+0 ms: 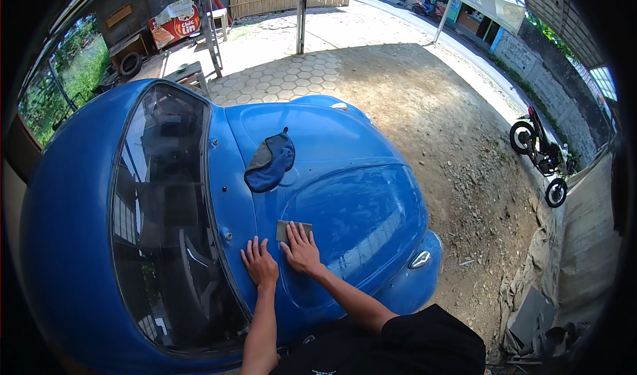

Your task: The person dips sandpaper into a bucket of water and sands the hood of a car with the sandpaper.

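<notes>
A blue rounded car fills the left and middle of the view, and its front hood (352,196) lies under my hands. My right hand (302,251) presses a rectangular grey-brown piece of sandpaper (282,231) flat on the hood, fingers spread over it. Just left of it, my left hand (261,266) rests with fingers apart on the bodywork near the windshield's lower edge, holding nothing. Farther up the hood lies a crumpled dark blue and grey cloth (271,161), apart from both hands.
The dark windshield (162,209) curves along my left. A headlight (420,260) sits at the car's near front corner. Beyond the hood spread gravelly ground (458,176) and hexagonal paving (272,83). One motorcycle (544,153) stands at the right, and metal posts (302,17) rise behind.
</notes>
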The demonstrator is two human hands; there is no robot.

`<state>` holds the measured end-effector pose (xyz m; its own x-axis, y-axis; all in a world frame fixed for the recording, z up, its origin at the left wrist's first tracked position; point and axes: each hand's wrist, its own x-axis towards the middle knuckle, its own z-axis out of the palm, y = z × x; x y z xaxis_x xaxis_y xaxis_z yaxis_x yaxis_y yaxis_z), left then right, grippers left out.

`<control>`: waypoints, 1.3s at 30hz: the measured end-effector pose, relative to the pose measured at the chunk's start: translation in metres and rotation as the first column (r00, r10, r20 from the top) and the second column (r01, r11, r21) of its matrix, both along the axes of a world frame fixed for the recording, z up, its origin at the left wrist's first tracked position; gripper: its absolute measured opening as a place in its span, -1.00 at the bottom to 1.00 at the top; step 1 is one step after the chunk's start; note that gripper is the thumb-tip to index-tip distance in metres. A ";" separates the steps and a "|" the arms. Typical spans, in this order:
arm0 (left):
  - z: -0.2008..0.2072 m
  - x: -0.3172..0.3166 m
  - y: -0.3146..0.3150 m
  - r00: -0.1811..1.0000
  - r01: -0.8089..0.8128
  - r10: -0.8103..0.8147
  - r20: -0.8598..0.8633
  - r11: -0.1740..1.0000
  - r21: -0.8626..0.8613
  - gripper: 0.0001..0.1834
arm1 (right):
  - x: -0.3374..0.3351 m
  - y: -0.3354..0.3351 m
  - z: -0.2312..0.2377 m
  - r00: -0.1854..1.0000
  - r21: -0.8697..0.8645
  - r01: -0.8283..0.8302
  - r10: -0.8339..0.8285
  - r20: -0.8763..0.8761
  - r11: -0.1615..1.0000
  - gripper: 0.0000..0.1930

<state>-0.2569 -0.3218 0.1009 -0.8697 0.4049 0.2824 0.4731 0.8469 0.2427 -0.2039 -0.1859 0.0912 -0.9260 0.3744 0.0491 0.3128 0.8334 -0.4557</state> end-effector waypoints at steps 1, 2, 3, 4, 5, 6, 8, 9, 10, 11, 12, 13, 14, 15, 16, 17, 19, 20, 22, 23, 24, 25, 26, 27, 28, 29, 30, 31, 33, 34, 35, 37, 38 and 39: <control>0.003 0.002 0.003 1.000 0.007 -0.007 0.003 1.000 0.008 -0.61 | -0.029 0.020 0.007 0.997 -0.038 0.066 -0.065 0.041 0.997 -0.30; 0.007 0.003 0.004 1.000 0.007 -0.007 0.009 1.000 0.019 -0.60 | -0.059 0.042 0.013 0.988 -0.094 0.138 -0.132 0.075 0.986 -0.29; 0.009 0.007 0.004 1.000 -0.008 0.008 0.017 1.000 0.016 -0.60 | -0.081 0.060 0.018 0.975 -0.147 0.207 -0.191 0.113 0.967 -0.28; 0.012 0.011 0.005 0.999 -0.005 0.004 0.038 1.000 0.026 -0.61 | -0.094 0.077 0.021 0.962 -0.173 0.259 -0.239 0.129 0.950 -0.27; 0.016 0.007 0.008 0.999 0.002 -0.004 0.046 0.999 0.041 -0.61 | -0.107 0.088 0.025 0.948 -0.199 0.312 -0.290 0.133 0.929 -0.25; 0.013 0.007 0.010 0.999 0.001 -0.003 0.050 0.999 0.044 -0.60 | -0.114 0.090 0.023 0.950 -0.200 0.309 -0.289 0.120 0.930 -0.25; 0.010 0.007 0.010 0.998 0.003 -0.005 0.055 0.999 0.037 -0.60 | -0.113 0.086 0.017 0.923 -0.135 0.377 -0.359 0.141 0.916 -0.22; 0.008 0.010 0.008 0.997 -0.004 0.002 0.076 1.000 0.022 -0.59 | -0.108 0.077 0.015 0.923 -0.138 0.377 -0.360 0.135 0.916 -0.22; 0.007 0.011 0.008 0.998 -0.008 0.007 0.058 1.000 0.024 -0.60 | -0.100 0.065 0.013 0.943 -0.106 0.323 -0.312 0.114 0.940 -0.22; 0.006 0.009 0.009 0.998 0.007 -0.008 0.058 1.000 0.025 -0.60 | -0.088 0.052 0.011 0.958 -0.071 0.278 -0.271 0.099 0.958 -0.21; 0.006 0.007 0.004 0.999 -0.005 0.004 0.051 1.000 0.022 -0.60 | -0.073 0.033 0.009 0.980 -0.042 0.195 -0.193 0.051 0.980 -0.22; 0.006 0.008 0.004 0.999 -0.006 0.005 0.050 1.000 0.026 -0.61 | -0.050 0.017 0.008 0.992 -0.002 0.123 -0.123 0.010 0.992 -0.24; 0.005 0.008 0.003 0.999 0.000 -0.001 0.053 1.000 0.026 -0.61 | -0.031 0.001 0.008 0.998 -0.001 0.063 -0.063 -0.017 0.998 -0.26; 0.004 0.006 0.002 0.999 -0.001 0.000 0.032 0.999 0.043 -0.61 | -0.011 -0.010 0.006 0.999 0.003 0.007 -0.007 -0.046 1.000 -0.28; 0.003 0.004 0.002 1.000 -0.002 0.002 0.011 0.998 0.059 -0.61 | 0.011 -0.020 0.005 0.997 0.012 -0.060 0.061 -0.057 0.998 -0.30; 0.002 0.002 0.004 1.000 0.015 -0.016 0.014 0.998 0.062 -0.61 | 0.034 -0.029 0.004 0.991 0.022 -0.119 0.121 -0.066 0.993 -0.32; 0.000 -0.001 0.002 1.000 0.006 -0.006 0.000 1.000 -0.002 -0.59 | 0.083 -0.041 0.005 0.964 0.028 -0.251 0.252 -0.088 0.968 -0.35; 0.000 -0.003 0.001 1.000 0.018 -0.018 -0.021 1.000 -0.008 -0.59 | 0.109 -0.042 0.006 0.951 -0.001 -0.304 0.303 -0.069 0.953 -0.38; 0.003 -0.002 0.003 0.999 0.039 -0.039 -0.021 0.999 -0.001 -0.59 | 0.162 -0.027 -0.004 0.931 0.019 -0.363 0.363 -0.039 0.932 -0.39; 0.004 -0.003 0.002 0.999 0.048 -0.048 -0.023 0.999 0.008 -0.59 | 0.187 -0.017 -0.012 0.902 0.039 -0.431 0.432 -0.010 0.901 -0.41; 0.004 -0.003 0.000 0.998 0.058 -0.058 -0.003 0.998 0.006 -0.58 | 0.211 -0.004 -0.020 0.902 0.055 -0.433 0.431 0.033 0.900 -0.41; 0.002 -0.003 -0.001 0.998 0.069 -0.069 -0.014 0.998 0.007 -0.58 | 0.232 0.010 -0.027 0.900 0.072 -0.434 0.429 0.076 0.898 -0.41; -0.001 -0.001 -0.004 0.997 0.073 -0.073 -0.008 0.997 0.016 -0.59 | 0.251 0.021 -0.031 0.906 0.078 -0.423 0.418 0.066 0.903 -0.41; -0.003 -0.001 -0.007 0.997 0.075 -0.075 -0.001 0.997 0.026 -0.59 | 0.268 0.031 -0.033 0.906 0.095 -0.417 0.404 0.127 0.904 -0.41; -0.001 0.002 -0.003 0.997 0.073 -0.073 0.014 0.997 0.027 -0.59 | 0.276 0.037 -0.034 0.905 0.112 -0.405 0.380 0.192 0.908 -0.41; 0.001 0.005 -0.001 0.996 0.085 -0.085 0.009 0.996 0.026 -0.59 | 0.277 0.036 -0.034 0.910 0.114 -0.393 0.369 0.188 0.912 -0.41; 0.002 0.006 0.000 0.998 0.065 -0.065 0.008 0.998 0.007 -0.58 | 0.276 0.033 -0.034 0.917 0.102 -0.384 0.367 0.156 0.918 -0.40; 0.003 0.007 0.000 0.999 0.044 -0.044 0.006 0.999 -0.013 -0.58 | 0.273 0.030 -0.035 0.923 0.090 -0.377 0.365 0.125 0.922 -0.40; 0.004 0.008 0.000 0.999 0.049 -0.049 0.008 0.999 -0.008 -0.57 | 0.254 0.018 -0.037 0.922 0.090 -0.385 0.381 0.063 0.918 -0.39; 0.004 0.008 0.003 0.999 0.045 -0.045 0.015 0.999 -0.008 -0.56 | 0.243 0.012 -0.038 0.915 0.085 -0.403 0.404 0.004 0.911 -0.39; 0.007 0.009 0.002 0.999 0.042 -0.041 0.016 0.999 -0.012 -0.56 | 0.228 0.003 -0.036 0.913 0.081 -0.406 0.407 0.003 0.910 -0.39; 0.008 0.009 0.001 0.999 0.041 -0.041 0.024 0.999 0.012 -0.56 | 0.194 -0.013 -0.030 0.914 0.057 -0.401 0.403 -0.034 0.914 -0.37; 0.005 0.009 -0.002 0.999 0.033 -0.034 0.027 0.999 0.006 -0.56 | 0.178 -0.022 -0.023 0.911 0.050 -0.408 0.410 -0.034 0.912 -0.37; 0.001 0.006 -0.004 0.999 0.034 -0.034 0.012 0.999 0.016 -0.55 | 0.161 -0.028 -0.015 0.935 0.071 -0.353 0.355 -0.016 0.933 -0.37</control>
<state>-0.2505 -0.3257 0.1023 -0.8589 0.4300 0.2780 0.4985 0.8264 0.2618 -0.0431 -0.2140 0.0767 -0.9957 0.0176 0.0909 -0.0203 0.9162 -0.4003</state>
